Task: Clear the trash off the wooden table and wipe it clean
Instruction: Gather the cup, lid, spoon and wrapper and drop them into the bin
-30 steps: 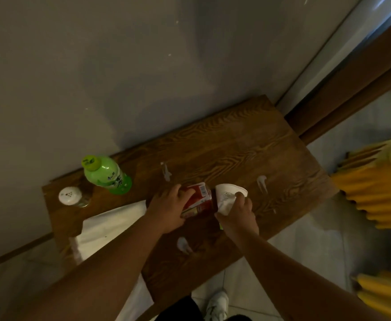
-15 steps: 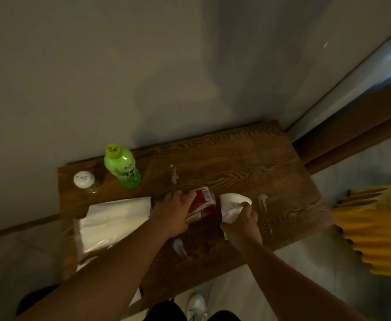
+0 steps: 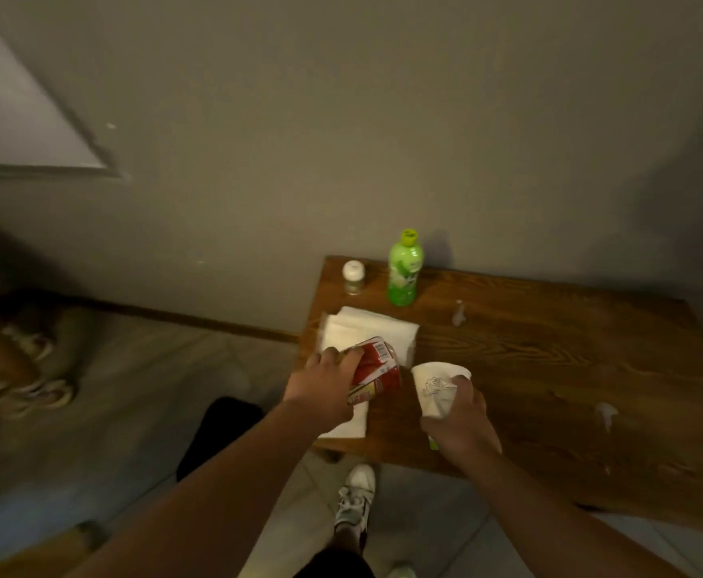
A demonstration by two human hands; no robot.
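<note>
My left hand [image 3: 325, 389] grips a red drink carton [image 3: 374, 370], lifted above the left end of the wooden table [image 3: 550, 360]. My right hand [image 3: 460, 423] holds a white paper cup [image 3: 437, 387] just right of the carton, above the table's front edge. A folded white cloth [image 3: 366, 333] lies on the table under the carton. White smears mark the wood near the back [image 3: 458, 314] and at the right [image 3: 605, 414].
A green bottle [image 3: 403, 271] and a small white-capped jar [image 3: 353, 277] stand at the table's back left corner against the wall. Shoes [image 3: 29, 369] lie on the floor at the left. My own shoe [image 3: 356, 500] is below the table's front edge.
Both hands have lifted the carton and the cup off the table and carried them left, over the cloth. The camera has swung left, bringing the floor and the shoes into view.
</note>
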